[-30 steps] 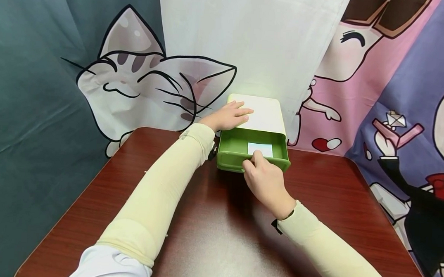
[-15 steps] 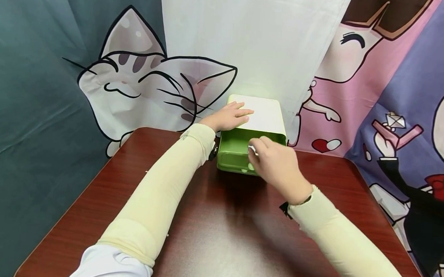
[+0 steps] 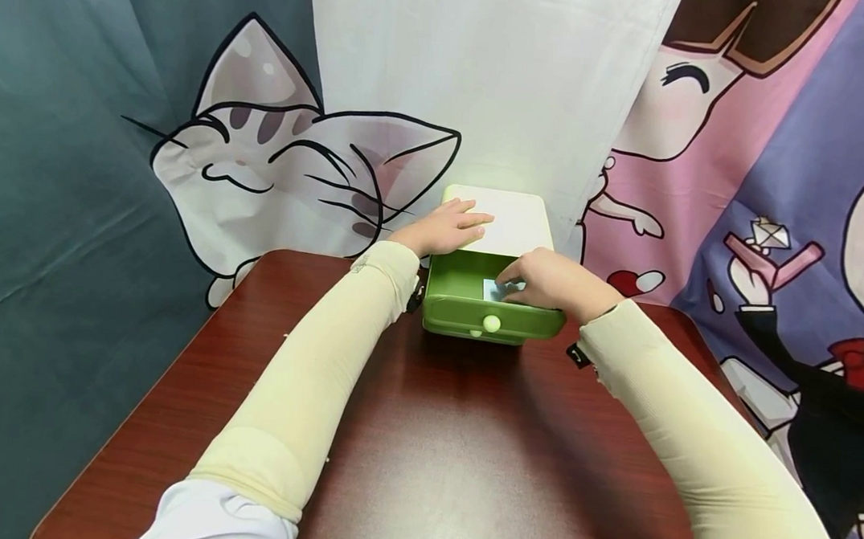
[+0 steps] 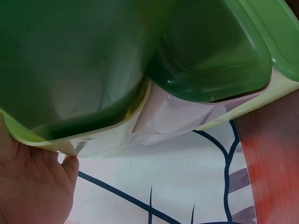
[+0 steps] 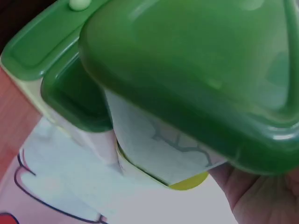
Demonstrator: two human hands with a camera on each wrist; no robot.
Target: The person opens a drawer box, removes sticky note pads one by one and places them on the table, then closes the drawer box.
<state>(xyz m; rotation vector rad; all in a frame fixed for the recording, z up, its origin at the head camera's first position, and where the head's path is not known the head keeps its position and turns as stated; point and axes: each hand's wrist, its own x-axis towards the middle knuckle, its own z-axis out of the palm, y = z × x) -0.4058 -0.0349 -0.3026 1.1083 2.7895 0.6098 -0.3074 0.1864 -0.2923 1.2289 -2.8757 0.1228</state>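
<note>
A small drawer cabinet with a white top (image 3: 512, 221) stands at the back of the table. Its green upper drawer (image 3: 450, 312) is pulled out, and a pale round knob (image 3: 491, 323) shows on the front. My left hand (image 3: 444, 226) rests on the left part of the top with its fingers stretched out; in the left wrist view that hand (image 4: 37, 182) lies at the cabinet's edge. Reaching over the drawer front, my right hand (image 3: 558, 281) has its fingertips at a small white card (image 3: 490, 290) inside. Part of the card shows between thumb and forefinger.
Below are further green drawers, one front (image 5: 44, 46) seen in the right wrist view. The reddish-brown table (image 3: 423, 462) extends toward me. A printed cloth (image 3: 384, 50) with cartoon figures hangs right behind the cabinet.
My right hand has left the drawer knob, risen over the drawer front and come down inside at the card. The left hand stays on the cabinet top.
</note>
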